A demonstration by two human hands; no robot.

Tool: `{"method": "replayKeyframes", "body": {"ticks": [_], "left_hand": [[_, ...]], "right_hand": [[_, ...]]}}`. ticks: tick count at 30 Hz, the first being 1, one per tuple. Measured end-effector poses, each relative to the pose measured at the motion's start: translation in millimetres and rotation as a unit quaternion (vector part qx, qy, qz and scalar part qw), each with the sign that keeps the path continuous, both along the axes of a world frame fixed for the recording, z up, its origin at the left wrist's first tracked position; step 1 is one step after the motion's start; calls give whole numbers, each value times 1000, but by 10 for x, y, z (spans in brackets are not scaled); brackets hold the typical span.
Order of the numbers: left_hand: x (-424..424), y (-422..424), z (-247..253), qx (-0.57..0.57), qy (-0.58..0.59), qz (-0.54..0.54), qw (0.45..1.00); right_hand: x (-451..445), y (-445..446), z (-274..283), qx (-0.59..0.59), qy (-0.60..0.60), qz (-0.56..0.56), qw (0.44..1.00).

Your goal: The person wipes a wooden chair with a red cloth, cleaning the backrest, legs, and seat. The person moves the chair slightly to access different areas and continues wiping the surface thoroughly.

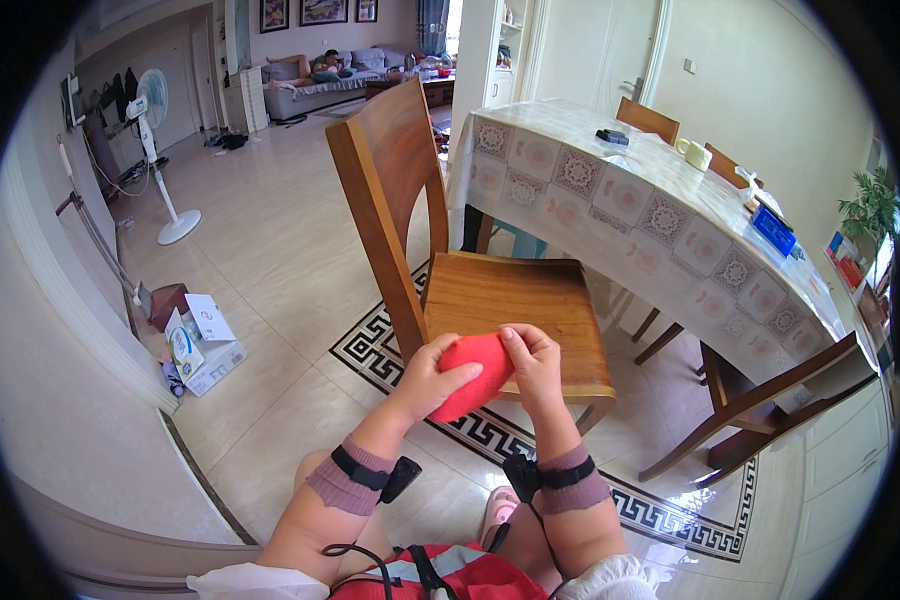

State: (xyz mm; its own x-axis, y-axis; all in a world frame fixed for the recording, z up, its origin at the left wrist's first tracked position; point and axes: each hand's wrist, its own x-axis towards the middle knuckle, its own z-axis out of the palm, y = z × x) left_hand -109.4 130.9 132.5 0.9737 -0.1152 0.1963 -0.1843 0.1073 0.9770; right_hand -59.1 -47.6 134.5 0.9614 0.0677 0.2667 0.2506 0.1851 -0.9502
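Note:
A red cloth piece point(474, 382), folded or bunched, is held in the air between my two hands. My left hand point(433, 379) grips its left side, with the thumb lying across the front. At its upper right edge, my right hand point(534, 360) pinches it between thumb and fingers. Just beyond and below the hands is the seat of a wooden chair point(510, 292). Whether the cloth touches the seat, I cannot tell. The fingers behind the cloth are hidden.
A table with a patterned cover point(607, 180) stands beyond the chair, bearing a mug point(696, 154) and a blue box point(773, 229). Another wooden chair point(765, 412) is at right. Left are a cardboard box point(217, 360) and a standing fan point(157, 165). A person point(326, 67) lies on a far sofa.

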Motion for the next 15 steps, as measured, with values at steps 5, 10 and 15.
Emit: {"method": "replayKeyframes", "body": {"ticks": [5, 10, 15], "left_hand": [[-128, 67, 205, -314, 72, -20, 946], [-288, 283, 647, -368, -39, 17, 929], [-279, 678, 1525, -306, -296, 162, 890]], "right_hand": [[72, 52, -111, 31, 2, 12, 999], [151, -92, -220, -13, 69, 22, 997], [84, -97, -160, -14, 60, 31, 998]]}}
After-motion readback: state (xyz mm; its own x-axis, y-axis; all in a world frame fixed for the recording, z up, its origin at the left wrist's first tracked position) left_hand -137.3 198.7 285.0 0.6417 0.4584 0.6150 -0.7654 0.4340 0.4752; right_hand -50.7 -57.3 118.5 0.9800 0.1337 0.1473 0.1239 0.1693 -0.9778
